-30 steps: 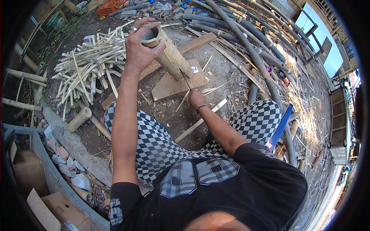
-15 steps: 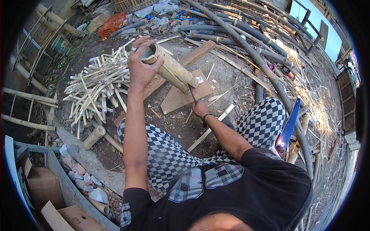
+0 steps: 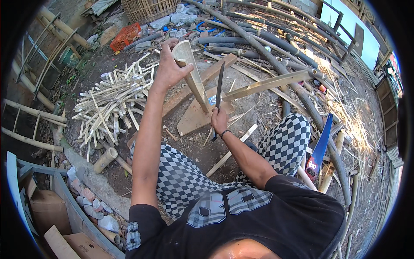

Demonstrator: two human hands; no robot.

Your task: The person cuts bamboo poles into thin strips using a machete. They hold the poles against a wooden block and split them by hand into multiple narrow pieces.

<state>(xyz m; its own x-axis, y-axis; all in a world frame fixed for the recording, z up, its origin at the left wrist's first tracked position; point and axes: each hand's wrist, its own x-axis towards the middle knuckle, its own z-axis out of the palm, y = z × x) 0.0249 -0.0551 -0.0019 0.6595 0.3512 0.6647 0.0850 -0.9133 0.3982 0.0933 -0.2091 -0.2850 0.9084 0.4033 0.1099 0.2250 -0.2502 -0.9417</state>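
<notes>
My left hand (image 3: 168, 69) is closed on the upper end of a split bamboo half (image 3: 189, 60), its hollow side showing. This piece leans upright, with its lower end at a flat brown board (image 3: 192, 120) on the ground. In my right hand (image 3: 219, 119), a long dark machete (image 3: 220, 84) points up and away from me, just right of that piece. Another bamboo half (image 3: 271, 84) slants off to the right of the blade, its near end by the board and its far end over the poles. The machete touches neither piece as far as I can see.
A heap of bamboo strips (image 3: 108, 101) lies to the left, near a short bamboo log (image 3: 105, 159). A wooden beam (image 3: 213, 69) runs behind the board. At my right knee rests a blue handsaw (image 3: 321, 144). Long poles (image 3: 276, 64) cover the far right ground.
The bamboo tube has come apart into two halves. One stays in my left hand; the other has tipped to the right. The machete has risen from low on the bamboo to upright.
</notes>
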